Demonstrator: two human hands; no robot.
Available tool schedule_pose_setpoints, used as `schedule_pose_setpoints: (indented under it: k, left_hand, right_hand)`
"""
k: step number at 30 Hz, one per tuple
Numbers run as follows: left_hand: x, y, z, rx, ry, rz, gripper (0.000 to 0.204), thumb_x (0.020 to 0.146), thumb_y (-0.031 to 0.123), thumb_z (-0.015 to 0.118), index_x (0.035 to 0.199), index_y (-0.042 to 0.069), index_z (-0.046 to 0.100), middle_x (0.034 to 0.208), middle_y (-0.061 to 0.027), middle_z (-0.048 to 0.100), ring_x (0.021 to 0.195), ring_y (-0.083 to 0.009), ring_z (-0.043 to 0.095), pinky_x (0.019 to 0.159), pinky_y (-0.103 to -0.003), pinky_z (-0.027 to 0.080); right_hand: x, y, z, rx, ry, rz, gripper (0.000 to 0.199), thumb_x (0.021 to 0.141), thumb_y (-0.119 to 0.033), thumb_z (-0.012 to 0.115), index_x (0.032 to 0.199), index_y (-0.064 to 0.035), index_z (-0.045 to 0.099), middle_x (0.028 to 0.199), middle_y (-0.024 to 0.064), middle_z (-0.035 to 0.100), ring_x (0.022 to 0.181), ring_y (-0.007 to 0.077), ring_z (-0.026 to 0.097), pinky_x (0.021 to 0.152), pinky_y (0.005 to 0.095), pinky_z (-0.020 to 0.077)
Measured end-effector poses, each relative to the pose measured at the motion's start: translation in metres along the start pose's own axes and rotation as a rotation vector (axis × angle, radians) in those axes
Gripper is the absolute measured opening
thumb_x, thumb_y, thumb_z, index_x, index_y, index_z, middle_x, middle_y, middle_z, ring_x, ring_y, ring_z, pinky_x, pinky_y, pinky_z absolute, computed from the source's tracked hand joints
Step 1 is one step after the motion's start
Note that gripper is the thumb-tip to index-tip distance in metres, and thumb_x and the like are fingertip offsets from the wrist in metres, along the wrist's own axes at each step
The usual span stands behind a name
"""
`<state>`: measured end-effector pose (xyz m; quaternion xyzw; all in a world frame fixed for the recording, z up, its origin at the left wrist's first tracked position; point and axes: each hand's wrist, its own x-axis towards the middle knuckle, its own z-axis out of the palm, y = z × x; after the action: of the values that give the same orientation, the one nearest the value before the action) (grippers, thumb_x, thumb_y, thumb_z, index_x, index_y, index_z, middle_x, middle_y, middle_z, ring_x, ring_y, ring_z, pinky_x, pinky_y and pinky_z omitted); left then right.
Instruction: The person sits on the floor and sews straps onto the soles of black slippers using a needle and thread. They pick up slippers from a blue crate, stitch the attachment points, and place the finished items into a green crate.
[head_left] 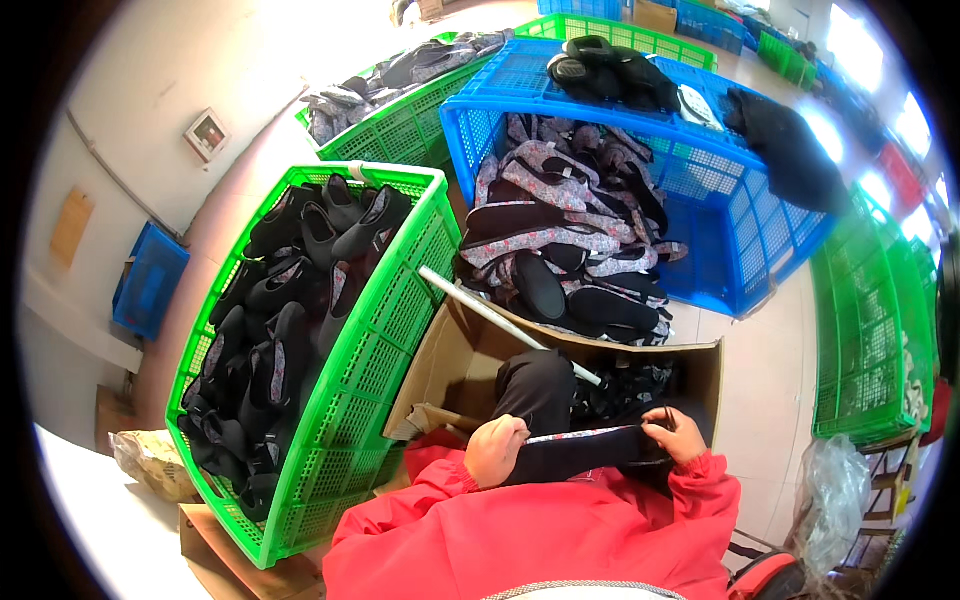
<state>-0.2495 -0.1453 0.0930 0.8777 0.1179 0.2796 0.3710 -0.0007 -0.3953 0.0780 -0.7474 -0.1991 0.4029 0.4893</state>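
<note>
Left hand [495, 450], right hand [677, 435] both pinching soft black floral-trimmed shoe [580, 452] ends

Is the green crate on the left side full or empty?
Nearly full. The green crate holds dark shoes piled close to its rim.

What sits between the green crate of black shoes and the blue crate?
In the head view, an open cardboard box fills the gap between green crate and blue crate, with a white rod across it.
</note>
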Motion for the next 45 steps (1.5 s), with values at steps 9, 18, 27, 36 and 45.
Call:
schedule_pose_setpoints:
  k: [9,18,27,36,45]
  left_hand:
    - [-0.004,0.014,-0.006,-0.024,0.048,0.158,0.010,0.082,-0.001,0.062,0.086,0.004,0.055,0.071,-0.0101,0.057,0.064,-0.0291,0.059,0.058,-0.037,0.048]
    - [0.044,0.040,-0.027,-0.069,-0.487,-0.062,0.007,0.087,0.012,0.061,0.091,0.005,0.059,0.078,-0.0125,0.062,0.072,-0.0339,0.063,0.064,-0.039,0.050]
    - [0.114,0.041,0.066,-0.112,-0.381,0.053,0.006,0.086,0.006,0.058,0.086,0.002,0.061,0.077,-0.0145,0.063,0.071,-0.0325,0.062,0.064,-0.037,0.049]
    - [0.121,0.022,0.087,0.109,-0.499,0.177,0.022,0.085,0.007,0.059,0.106,0.002,0.065,0.095,-0.0144,0.067,0.088,-0.0309,0.065,0.078,-0.037,0.051]
    - [0.125,0.023,0.030,0.173,-0.494,0.005,0.016,0.084,0.014,0.060,0.091,0.003,0.069,0.090,-0.0130,0.067,0.087,-0.0318,0.064,0.078,-0.037,0.050]
  right_hand:
    - [-0.015,0.048,0.053,0.723,0.015,-0.028,0.049,0.091,-0.022,0.067,0.133,-0.0053,0.049,0.101,0.0038,0.062,0.067,0.0122,0.059,0.053,0.0242,0.0490]
    - [-0.005,0.042,0.064,0.720,0.073,0.078,0.027,0.099,-0.032,0.050,0.116,-0.0117,0.054,0.084,0.0042,0.063,0.055,0.0120,0.059,0.038,0.0218,0.0380]
    - [-0.025,0.036,0.060,0.757,-0.046,-0.069,0.024,0.092,-0.027,0.054,0.110,-0.0106,0.054,0.074,0.0001,0.056,0.051,0.0045,0.039,0.045,0.0187,0.0267]
    - [-0.033,0.035,0.062,0.902,-0.075,-0.188,0.047,0.082,-0.010,0.058,0.128,-0.0089,0.048,0.085,-0.0017,0.049,0.054,0.0046,0.037,0.049,0.0197,0.0291]
    - [-0.011,0.038,0.079,0.976,-0.137,-0.170,0.047,0.076,0.007,0.050,0.121,-0.0073,0.051,0.132,0.0061,0.055,0.061,0.0048,0.043,0.052,0.0190,0.0342]
